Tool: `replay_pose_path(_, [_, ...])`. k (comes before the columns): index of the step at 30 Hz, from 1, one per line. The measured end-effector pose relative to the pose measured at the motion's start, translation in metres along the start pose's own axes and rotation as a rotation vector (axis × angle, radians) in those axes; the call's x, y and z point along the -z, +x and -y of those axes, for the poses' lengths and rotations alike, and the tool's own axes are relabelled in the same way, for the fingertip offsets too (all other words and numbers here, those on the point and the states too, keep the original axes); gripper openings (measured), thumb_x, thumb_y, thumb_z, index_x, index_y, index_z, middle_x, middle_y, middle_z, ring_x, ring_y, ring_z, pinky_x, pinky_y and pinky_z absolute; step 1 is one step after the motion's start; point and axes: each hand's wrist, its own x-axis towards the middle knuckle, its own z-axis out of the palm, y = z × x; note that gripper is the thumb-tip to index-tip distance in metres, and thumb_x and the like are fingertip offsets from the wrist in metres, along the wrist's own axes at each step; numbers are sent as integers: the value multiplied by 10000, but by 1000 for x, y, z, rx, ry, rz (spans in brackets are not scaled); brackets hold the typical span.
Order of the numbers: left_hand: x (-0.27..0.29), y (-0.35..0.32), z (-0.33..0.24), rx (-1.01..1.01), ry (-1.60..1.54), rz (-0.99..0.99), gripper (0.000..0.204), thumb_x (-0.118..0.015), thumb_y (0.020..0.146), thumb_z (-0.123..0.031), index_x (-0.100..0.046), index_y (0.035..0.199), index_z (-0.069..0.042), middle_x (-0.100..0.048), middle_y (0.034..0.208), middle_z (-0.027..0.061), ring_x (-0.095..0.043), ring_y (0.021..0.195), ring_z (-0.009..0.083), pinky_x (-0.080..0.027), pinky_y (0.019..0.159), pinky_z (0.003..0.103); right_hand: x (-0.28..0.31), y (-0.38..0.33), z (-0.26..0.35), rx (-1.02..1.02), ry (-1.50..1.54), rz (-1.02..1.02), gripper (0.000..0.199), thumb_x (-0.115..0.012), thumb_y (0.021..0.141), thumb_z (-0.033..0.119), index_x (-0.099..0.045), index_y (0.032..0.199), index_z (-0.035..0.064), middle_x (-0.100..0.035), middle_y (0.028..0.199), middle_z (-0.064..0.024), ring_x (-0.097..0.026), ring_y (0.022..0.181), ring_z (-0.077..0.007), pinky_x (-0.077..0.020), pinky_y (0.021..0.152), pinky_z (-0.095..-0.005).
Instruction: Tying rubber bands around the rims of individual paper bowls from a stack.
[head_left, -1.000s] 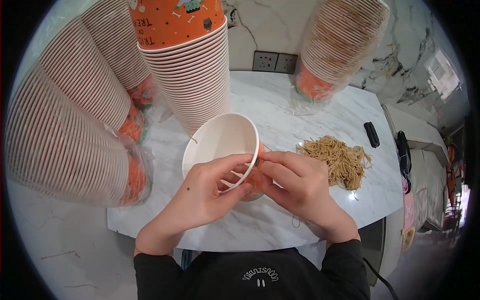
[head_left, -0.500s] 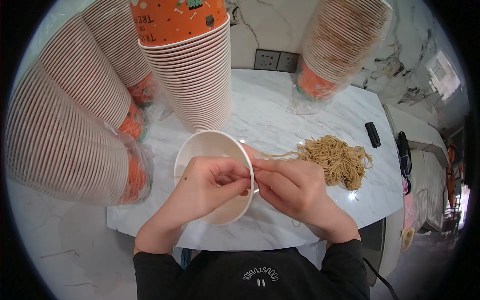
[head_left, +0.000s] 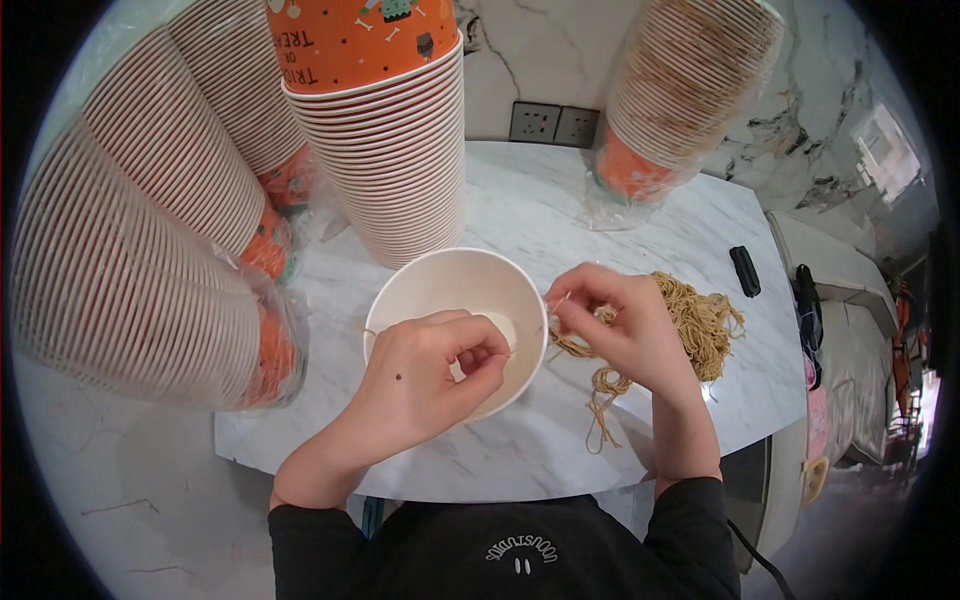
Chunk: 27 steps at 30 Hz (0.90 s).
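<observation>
Presently, a white-lined paper cup (head_left: 490, 295) is seen mouth-up over the marbled table (head_left: 530, 205). Across its mouth, the left hand (head_left: 430, 368) is poised with thumb and forefinger drawn together; whether anything is pinched there cannot be told. Just right of the cup, a thin cord (head_left: 563, 299) is pinched by the right hand (head_left: 620, 315). Farther right of the cup, a heap of beige cords (head_left: 705, 322) is laid. Behind the cup, a tall stack of paper cups (head_left: 388, 165) is set.
</observation>
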Motion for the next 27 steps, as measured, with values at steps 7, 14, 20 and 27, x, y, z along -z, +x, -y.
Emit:
replay_pose_path(7, [-5, 1, 1, -42, -6, -62, 90, -714, 891, -78, -709, 955, -15, -690, 832, 91, -695, 708, 183, -530, 639, 299, -20, -4, -6, 350, 136, -9, 292, -700, 869, 45, -661, 1154, -7, -703, 1041, -95, -646, 886, -168, -527, 823, -313])
replay_pose_path(14, [0, 2, 4, -152, 110, -111, 77, -722, 881, -55, -684, 939, -22, -680, 1029, 125, -683, 893, 245, -543, 779, 338, -42, -5, -11, 547, -253, -41, 209, -773, 846, 67, -677, 1029, 38, -669, 967, -114, -633, 931, -339, -537, 777, -414])
replay_pose_path(20, [8, 4, 7, -257, 138, -13, 206, -715, 886, -35, -692, 1090, -41, -637, 1299, 171, -611, 1248, 325, -477, 1043, 395, -47, -8, -12, 457, -191, -64, 155, -741, 839, 24, -672, 978, 26, -668, 965, -104, -651, 909, -329, -547, 759, -420])
replay_pose_path(27, [18, -1, 5, -310, 136, 58, 387, -684, 898, -33, -633, 1282, -19, -651, 1341, 178, -603, 1297, 355, -485, 1075, 429, -10, -5, -7, 598, -290, 204, 176, -763, 783, -20, -725, 951, 14, -700, 1005, -90, -700, 962, -301, -579, 854, -401])
